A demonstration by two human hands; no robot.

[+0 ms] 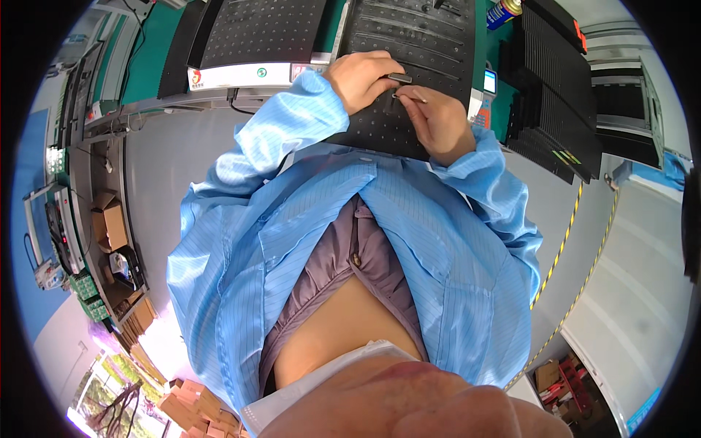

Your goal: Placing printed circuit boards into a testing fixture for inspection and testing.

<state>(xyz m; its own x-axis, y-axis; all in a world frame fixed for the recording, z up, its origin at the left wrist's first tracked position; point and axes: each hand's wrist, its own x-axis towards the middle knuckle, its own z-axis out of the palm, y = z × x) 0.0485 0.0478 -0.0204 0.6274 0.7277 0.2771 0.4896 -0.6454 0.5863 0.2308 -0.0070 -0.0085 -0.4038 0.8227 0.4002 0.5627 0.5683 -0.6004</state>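
Note:
My left hand (359,79) is closed, pinching a small dark flat rectangular piece (399,78) between thumb and fingers. Just to its right and a little nearer, my right hand (440,123) is also closed, its fingertips pinched together around a thin, small metallic-looking item (417,99) whose kind I cannot make out. The two hands almost meet over a black tray (409,47) dotted with rows of small raised spots. Blue striped sleeves cover both forearms.
Left of the tray, a second dotted black panel (266,33) lies behind a white-fronted device (241,77). To the right are a spray can (502,14), a handheld device with a screen (488,93) and stacked black ribbed trays (558,80). Cardboard boxes (109,223) sit on a shelf at left.

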